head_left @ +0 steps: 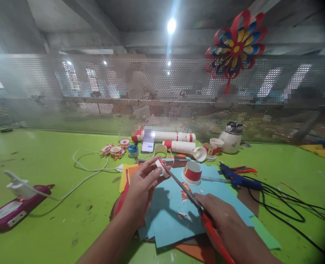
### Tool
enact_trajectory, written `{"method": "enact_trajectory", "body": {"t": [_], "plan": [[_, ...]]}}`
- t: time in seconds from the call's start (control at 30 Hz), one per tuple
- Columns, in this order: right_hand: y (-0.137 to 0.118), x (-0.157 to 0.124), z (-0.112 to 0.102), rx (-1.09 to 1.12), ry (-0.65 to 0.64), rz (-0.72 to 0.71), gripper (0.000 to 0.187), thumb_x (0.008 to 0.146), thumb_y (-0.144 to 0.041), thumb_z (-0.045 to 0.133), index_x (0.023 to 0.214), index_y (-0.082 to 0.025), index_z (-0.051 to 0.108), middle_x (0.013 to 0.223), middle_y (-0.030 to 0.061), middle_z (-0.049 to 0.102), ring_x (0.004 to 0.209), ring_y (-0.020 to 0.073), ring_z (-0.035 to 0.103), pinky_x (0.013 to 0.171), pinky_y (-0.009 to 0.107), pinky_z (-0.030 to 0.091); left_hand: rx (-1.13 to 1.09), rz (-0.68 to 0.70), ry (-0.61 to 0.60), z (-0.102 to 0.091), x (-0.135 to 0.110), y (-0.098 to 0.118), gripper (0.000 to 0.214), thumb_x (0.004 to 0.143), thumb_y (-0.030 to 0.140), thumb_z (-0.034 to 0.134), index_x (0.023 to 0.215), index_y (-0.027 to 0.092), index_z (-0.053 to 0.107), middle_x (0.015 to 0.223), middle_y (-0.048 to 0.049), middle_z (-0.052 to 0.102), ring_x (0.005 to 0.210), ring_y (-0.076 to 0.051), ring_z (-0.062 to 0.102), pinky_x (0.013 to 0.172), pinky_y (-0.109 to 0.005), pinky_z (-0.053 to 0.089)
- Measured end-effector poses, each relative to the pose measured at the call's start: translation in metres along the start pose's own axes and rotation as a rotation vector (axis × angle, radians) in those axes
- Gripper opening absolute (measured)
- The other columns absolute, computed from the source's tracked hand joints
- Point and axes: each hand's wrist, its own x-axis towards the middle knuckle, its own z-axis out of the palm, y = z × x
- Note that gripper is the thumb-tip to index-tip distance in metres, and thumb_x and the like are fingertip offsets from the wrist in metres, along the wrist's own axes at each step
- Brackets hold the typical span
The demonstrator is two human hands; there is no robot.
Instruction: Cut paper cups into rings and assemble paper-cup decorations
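My left hand [141,187] pinches a small red-and-white piece of paper cup [162,167] above a stack of coloured paper. My right hand [228,223] grips red-handled scissors [198,205], whose blades point up-left and meet the cup piece. A blue paper sheet [173,216] lies on top of the stack under both hands, with small cut scraps on it. An upside-down red-and-white paper cup [192,172] stands on the blue sheet just beyond the scissors' tips.
On the green table [55,165]: stacked paper cups [176,137] lying down, a phone [148,146], tape roll [160,149], blue glue gun [237,178] with black cable, white jar [232,137], pink device [11,211] with white cable. A paper pinwheel [236,46] hangs on the mesh screen.
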Motion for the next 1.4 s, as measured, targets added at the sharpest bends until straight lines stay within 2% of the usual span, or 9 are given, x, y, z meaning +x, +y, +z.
{"method": "enact_trajectory", "body": {"t": [0.27,0.4,0.53,0.63,0.83,1.03,1.23,1.4], "plan": [[0.002,0.000,-0.001,-0.071,-0.016,0.014,0.039,0.088,-0.016,0.040,0.123,-0.019,0.056,0.104,0.0129,0.065,0.104,0.0272,0.059,0.088,0.044,0.049,0.040,-0.020,0.012,0.005,-0.006,0.003,0.046,0.072,0.023,0.073,0.114,0.015,0.060,0.110,-0.0141,0.068,0.098,-0.026,0.065,0.089,-0.041,0.048],[-0.003,0.000,-0.003,-0.109,-0.016,0.007,0.036,0.089,-0.017,0.040,0.119,-0.016,0.060,0.098,0.0136,0.068,0.092,0.0273,0.064,0.081,0.044,0.053,0.027,-0.015,0.023,0.006,-0.007,0.002,0.045,0.072,0.024,0.073,0.114,0.014,0.059,0.109,-0.0145,0.068,0.096,-0.026,0.065,0.090,-0.042,0.048],[-0.005,-0.001,-0.002,-0.157,0.046,-0.023,0.036,0.085,-0.014,0.042,0.115,-0.016,0.063,0.091,0.0127,0.071,0.081,0.0265,0.067,0.071,0.041,0.056,0.015,0.002,0.042,0.007,-0.006,0.000,0.045,0.072,0.024,0.073,0.113,0.013,0.059,0.108,-0.0150,0.068,0.095,-0.026,0.065,0.088,-0.043,0.049],[-0.006,0.000,-0.002,-0.152,0.053,-0.017,0.035,0.084,-0.015,0.044,0.114,-0.017,0.064,0.091,0.0120,0.071,0.082,0.0262,0.067,0.073,0.040,0.056,0.024,0.013,0.050,0.007,-0.005,-0.001,0.043,0.073,0.025,0.072,0.112,0.013,0.058,0.108,-0.0153,0.068,0.096,-0.026,0.065,0.088,-0.042,0.049],[-0.005,-0.002,-0.002,-0.106,0.055,-0.005,0.039,0.083,-0.015,0.047,0.119,-0.019,0.061,0.104,0.0122,0.070,0.099,0.0258,0.064,0.085,0.038,0.053,0.051,0.021,0.082,0.007,-0.006,-0.002,0.046,0.072,0.026,0.073,0.113,0.013,0.058,0.106,-0.0140,0.068,0.095,-0.025,0.065,0.087,-0.040,0.050],[-0.004,-0.001,-0.004,-0.086,0.084,-0.041,0.037,0.084,-0.017,0.044,0.116,-0.018,0.063,0.091,0.0120,0.069,0.086,0.0250,0.064,0.075,0.037,0.053,0.053,0.025,0.082,0.009,-0.008,-0.003,0.046,0.071,0.026,0.074,0.113,0.014,0.060,0.106,-0.0129,0.068,0.094,-0.025,0.066,0.088,-0.041,0.049],[-0.004,0.000,-0.003,-0.110,0.033,-0.006,0.038,0.086,-0.015,0.042,0.120,-0.018,0.058,0.098,0.0126,0.065,0.090,0.0242,0.061,0.077,0.038,0.051,0.002,0.046,0.059,0.007,-0.007,-0.001,0.044,0.075,0.024,0.070,0.117,0.016,0.058,0.104,-0.0118,0.068,0.097,-0.024,0.064,0.090,-0.042,0.048],[-0.004,0.000,-0.003,-0.143,0.013,-0.016,0.035,0.086,-0.014,0.043,0.117,-0.017,0.059,0.093,0.0129,0.064,0.086,0.0247,0.061,0.074,0.039,0.051,0.014,0.055,0.042,0.007,-0.009,-0.002,0.042,0.075,0.023,0.070,0.114,0.017,0.059,0.104,-0.0113,0.068,0.098,-0.025,0.064,0.093,-0.045,0.047]]}}
